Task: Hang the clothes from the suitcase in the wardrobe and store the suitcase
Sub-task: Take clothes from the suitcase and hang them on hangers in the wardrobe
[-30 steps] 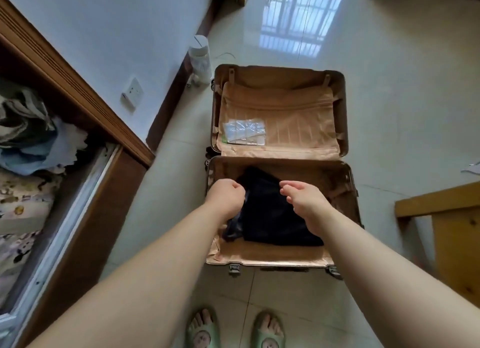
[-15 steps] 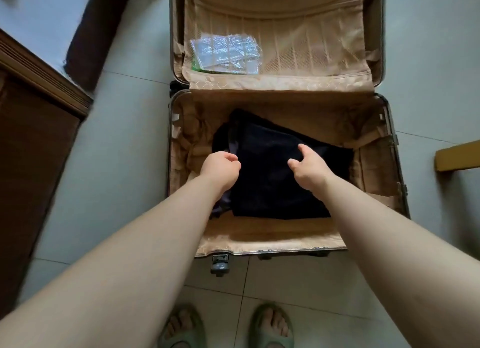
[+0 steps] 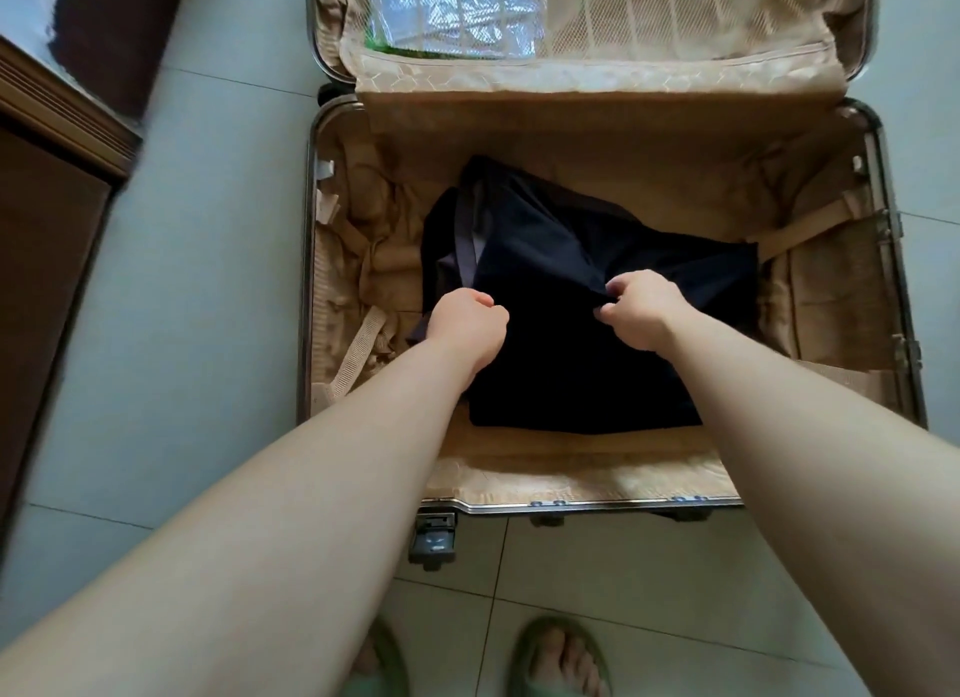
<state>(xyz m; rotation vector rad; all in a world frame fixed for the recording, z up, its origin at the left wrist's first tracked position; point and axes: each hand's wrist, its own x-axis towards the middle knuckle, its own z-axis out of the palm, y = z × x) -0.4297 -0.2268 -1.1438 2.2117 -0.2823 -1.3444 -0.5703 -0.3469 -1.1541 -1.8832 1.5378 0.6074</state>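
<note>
- Clothes (image 3: pixel 582 280): a dark navy folded pile lies in the near half of the open suitcase (image 3: pixel 852 291), on its tan lining, nearer the middle than the walls.
- I see my left hand (image 3: pixel 467 327) on the suitcase's left side of the pile, fingers curled into a fist at the cloth's edge; whether they hold fabric I cannot tell.
- My right hand (image 3: pixel 641 309) sits on top of the pile, fingers pinched on a fold of the dark cloth, which puckers up toward them.
- A shiny plastic packet (image 3: pixel 447 15) rests behind the mesh pocket in the suitcase's far half.
- Green slippers (image 3: pixel 550 660) stand on the tiled floor (image 3: pixel 171 332) just before the suitcase's near rim.
- A brown wooden frame (image 3: pixel 57 114) stands left of the suitcase.
</note>
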